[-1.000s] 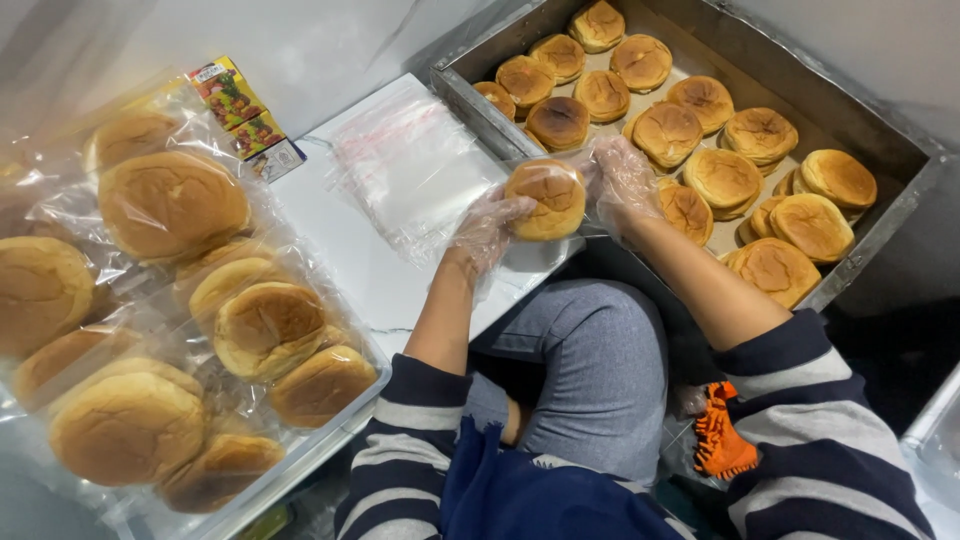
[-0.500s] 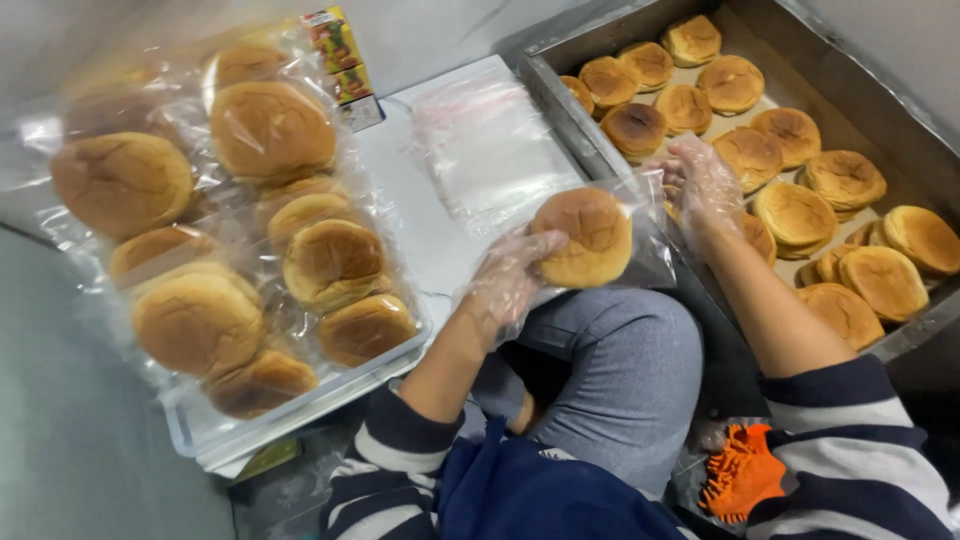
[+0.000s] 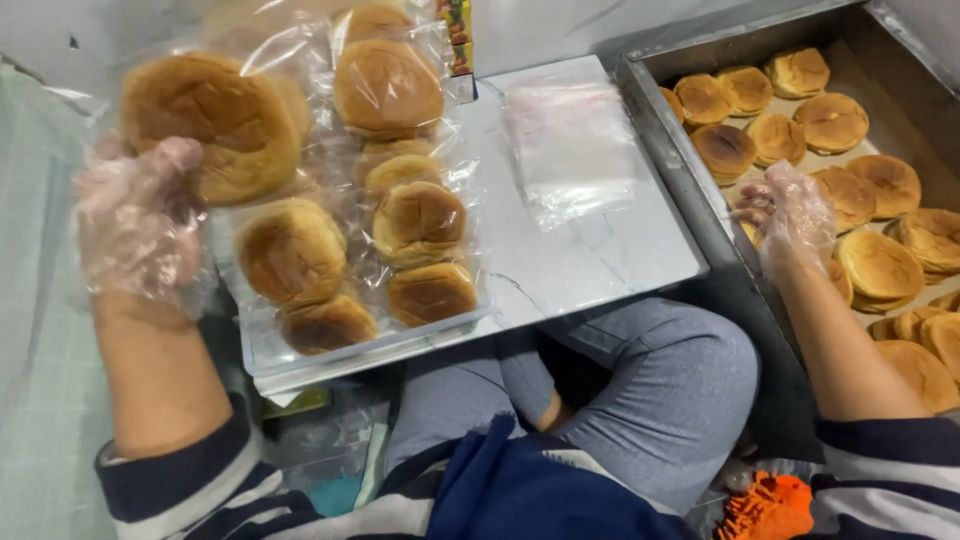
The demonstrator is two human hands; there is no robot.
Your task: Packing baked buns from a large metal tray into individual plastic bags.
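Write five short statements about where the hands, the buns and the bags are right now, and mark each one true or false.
1. The left hand holds a bagged bun. True.
2. The right hand rests on the stack of empty bags. False: it reaches into the metal tray, over the unwrapped buns.
3. Both hands are bare. False: both wear clear plastic gloves.
4. The stack of empty bags lies on the white board, between the wrapped buns and the metal tray. True.
5. The buns in the metal tray are wrapped. False: they lie there unwrapped.
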